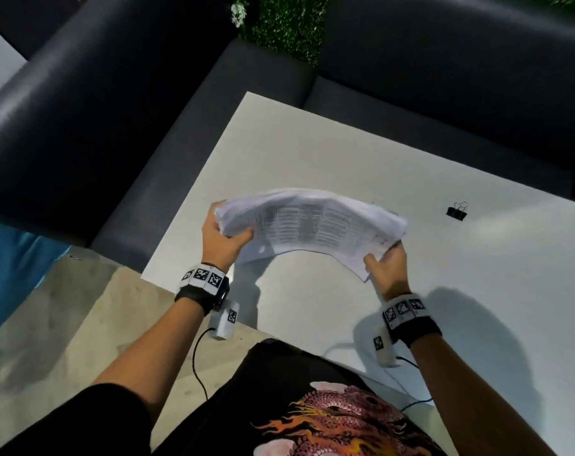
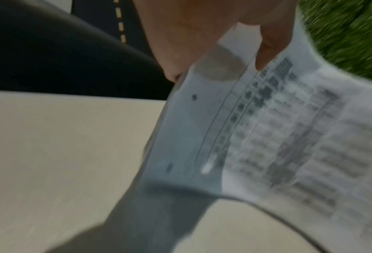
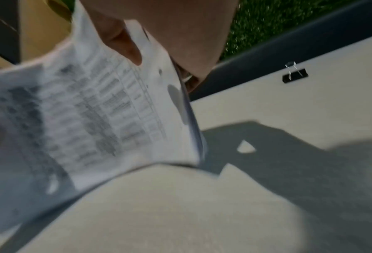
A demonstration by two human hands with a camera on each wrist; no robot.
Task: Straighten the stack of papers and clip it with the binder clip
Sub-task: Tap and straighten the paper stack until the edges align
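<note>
A stack of printed papers (image 1: 312, 225) arches upward above the white table (image 1: 312, 153), lifted off its surface. My left hand (image 1: 223, 238) grips the stack's left end, thumb on top. My right hand (image 1: 384, 261) grips the right end the same way. In the left wrist view the papers (image 2: 267, 128) are blurred, with the left hand (image 2: 235, 30) pinching their top edge. The right wrist view shows the papers (image 3: 83, 111) under the right hand (image 3: 154, 34). A black binder clip (image 1: 457, 212) (image 3: 294, 75) lies alone on the table, far right of the stack.
A dark sofa (image 1: 115, 110) wraps the table's far and left sides. Green artificial foliage (image 1: 286, 24) shows behind it. Wrist-camera cables (image 1: 197, 363) hang near the table's front edge. The tan floor (image 1: 65, 324) lies to the left.
</note>
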